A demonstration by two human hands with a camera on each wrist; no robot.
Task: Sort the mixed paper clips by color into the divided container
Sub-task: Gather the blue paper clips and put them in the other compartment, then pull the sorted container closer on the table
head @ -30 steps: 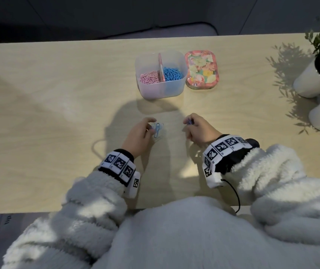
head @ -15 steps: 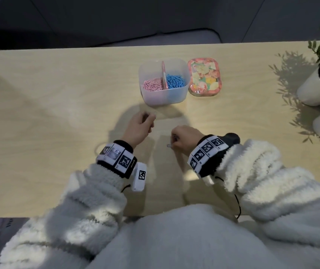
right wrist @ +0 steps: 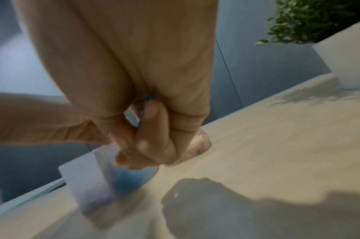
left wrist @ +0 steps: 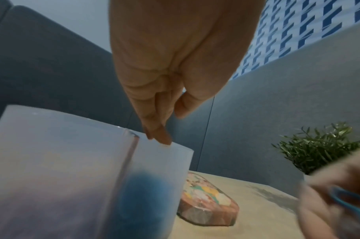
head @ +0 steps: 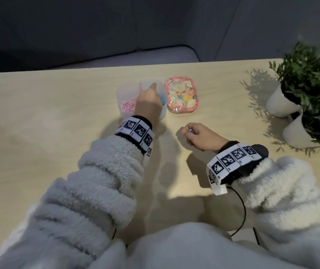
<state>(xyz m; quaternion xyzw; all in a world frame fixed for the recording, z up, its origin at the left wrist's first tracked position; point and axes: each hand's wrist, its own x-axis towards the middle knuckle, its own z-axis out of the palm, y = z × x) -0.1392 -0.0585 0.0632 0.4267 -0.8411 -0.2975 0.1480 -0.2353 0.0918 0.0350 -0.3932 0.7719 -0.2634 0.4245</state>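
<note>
The translucent divided container (head: 124, 92) stands at the table's far middle, with pink clips (head: 128, 108) in its left half and blue clips (head: 163, 100) in its right half. My left hand (head: 153, 87) reaches over the blue half. In the left wrist view its fingers (left wrist: 157, 132) point straight down above the rim (left wrist: 181, 148), thumb apart, with nothing seen between them. My right hand (head: 188, 131) hovers over the table nearer me, its fingers curled and pinching a blue paper clip (right wrist: 148, 97), also visible as a blurred blue paper clip (left wrist: 342, 198).
A floral tin lid (head: 181, 98) lies just right of the container. Two white pots with green plants (head: 283, 101) stand at the table's right edge. The table (head: 58, 123) is bare wood to the left, and a cable (head: 241, 210) trails from my right wrist.
My left hand has gone from the table in front of me forward to above the container's blue half and straightened its fingers. The right hand shifted slightly right, still pinching its clip.
</note>
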